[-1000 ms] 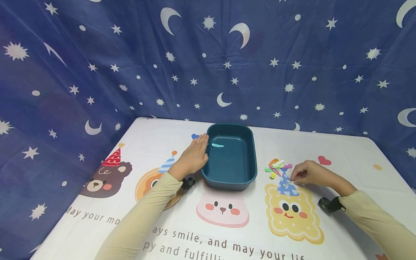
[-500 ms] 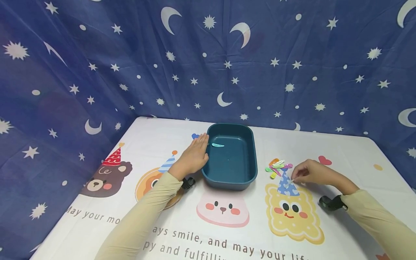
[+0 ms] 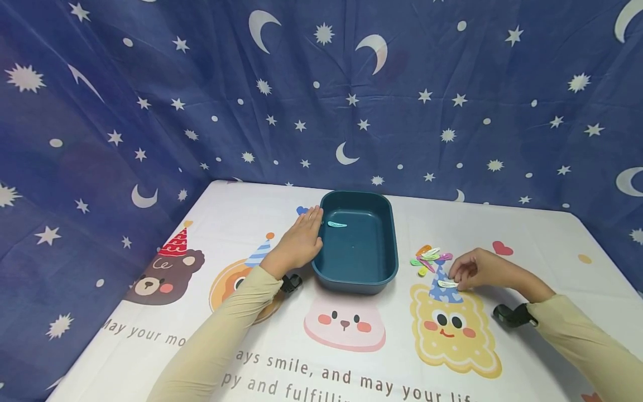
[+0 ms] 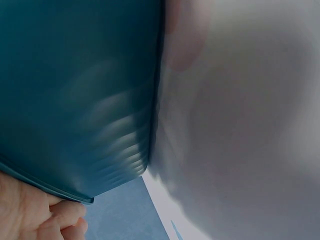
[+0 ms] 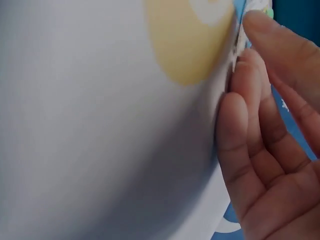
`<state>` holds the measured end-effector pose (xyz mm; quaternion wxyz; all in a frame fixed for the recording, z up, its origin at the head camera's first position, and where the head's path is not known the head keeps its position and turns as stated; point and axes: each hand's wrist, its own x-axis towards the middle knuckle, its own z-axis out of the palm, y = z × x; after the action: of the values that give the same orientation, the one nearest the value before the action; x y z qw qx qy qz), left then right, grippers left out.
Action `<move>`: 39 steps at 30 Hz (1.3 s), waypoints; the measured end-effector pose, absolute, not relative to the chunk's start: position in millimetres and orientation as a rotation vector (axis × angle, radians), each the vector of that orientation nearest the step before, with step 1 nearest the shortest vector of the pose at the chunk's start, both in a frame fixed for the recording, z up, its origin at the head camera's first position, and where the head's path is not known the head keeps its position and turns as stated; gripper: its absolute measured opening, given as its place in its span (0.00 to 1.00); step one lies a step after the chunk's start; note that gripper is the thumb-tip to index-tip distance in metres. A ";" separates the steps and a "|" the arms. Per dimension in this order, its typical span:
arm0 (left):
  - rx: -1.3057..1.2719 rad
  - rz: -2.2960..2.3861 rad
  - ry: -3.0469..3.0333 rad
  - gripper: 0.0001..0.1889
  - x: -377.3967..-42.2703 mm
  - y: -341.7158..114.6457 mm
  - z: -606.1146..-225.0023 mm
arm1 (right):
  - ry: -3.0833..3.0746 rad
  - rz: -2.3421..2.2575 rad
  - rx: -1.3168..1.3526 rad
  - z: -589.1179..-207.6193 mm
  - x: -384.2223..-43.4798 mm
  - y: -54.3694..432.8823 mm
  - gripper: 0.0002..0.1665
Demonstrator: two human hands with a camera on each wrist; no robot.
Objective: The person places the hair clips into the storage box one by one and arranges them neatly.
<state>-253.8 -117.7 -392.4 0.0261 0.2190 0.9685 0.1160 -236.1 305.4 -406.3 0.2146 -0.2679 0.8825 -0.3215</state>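
Note:
With thumb and fingers, my right hand (image 3: 477,270) pinches the right end of a pale snap hair clip (image 3: 446,284) over the blue party hat printed on the cloth. In the right wrist view its fingers (image 5: 232,120) lie right at the cloth. My left hand (image 3: 297,241) rests with fairly straight fingers along the left rim of a dark teal bin (image 3: 355,287); the left wrist view shows the bin's wall close up. Inside the bin lies one light turquoise hair clip (image 3: 337,224). A small pile of colourful hair clips (image 3: 430,255) sits just left of the right hand.
A white tablecloth (image 3: 271,352) with printed animals, a biscuit and lettering covers the table. Behind and at the left hangs a blue curtain (image 3: 301,84) with moons and stars. Each wrist bears a small black camera.
The pale clip in the right hand has turned from nearly edge-on to show its flat face, and the right fingers have shifted slightly. The left hand and bin have stayed put.

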 end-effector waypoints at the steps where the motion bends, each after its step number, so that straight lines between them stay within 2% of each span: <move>1: 0.679 0.360 2.994 0.33 -253.6 -117.7 -392.3 | 2.471 -0.877 -0.753 -406.8 -235.5 304.6 0.12; 14: 0.670 0.333 2.996 0.33 -255.6 -117.2 -393.7 | 2.560 -0.774 -0.772 -401.4 -230.6 294.8 0.07; 39: 0.701 0.383 2.991 0.33 -255.7 -117.7 -393.1 | 2.551 -0.805 -0.791 -403.6 -231.4 293.5 0.06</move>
<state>-255.7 -117.7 -393.1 0.0229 0.2264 0.9659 0.1236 -231.4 293.5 -403.6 0.1751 -0.2790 0.9005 -0.2840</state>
